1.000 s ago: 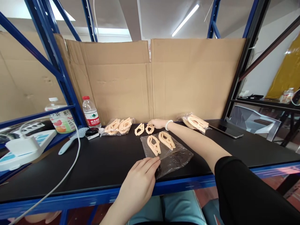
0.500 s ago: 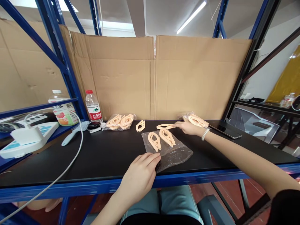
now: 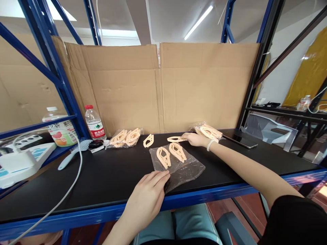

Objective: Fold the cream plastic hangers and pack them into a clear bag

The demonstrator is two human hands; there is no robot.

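A clear plastic bag (image 3: 187, 173) lies flat on the black tabletop, with two beige folding hangers, one on the left (image 3: 163, 157) and one on the right (image 3: 177, 151), at its far end. My left hand (image 3: 148, 192) is at the bag's near left edge, fingers together and pressed on the plastic; its thumb is hidden. Behind the bag, my right hand (image 3: 196, 139) grips the right end of another folding hanger (image 3: 175, 139) lying on the table. One more loose hanger (image 3: 148, 140) rests to the left of it.
Bagged hangers lie at the back left (image 3: 125, 137) and back right (image 3: 206, 130). A phone (image 3: 240, 140) sits at the right. Leftward are a water bottle (image 3: 95, 124), a hairbrush (image 3: 74, 153) and a white cable (image 3: 76, 177). Cardboard (image 3: 122, 92) walls off the back.
The camera view has shifted slightly, so the whole scene sits farther left. Both hands keep about the same places on the bag and the hanger.
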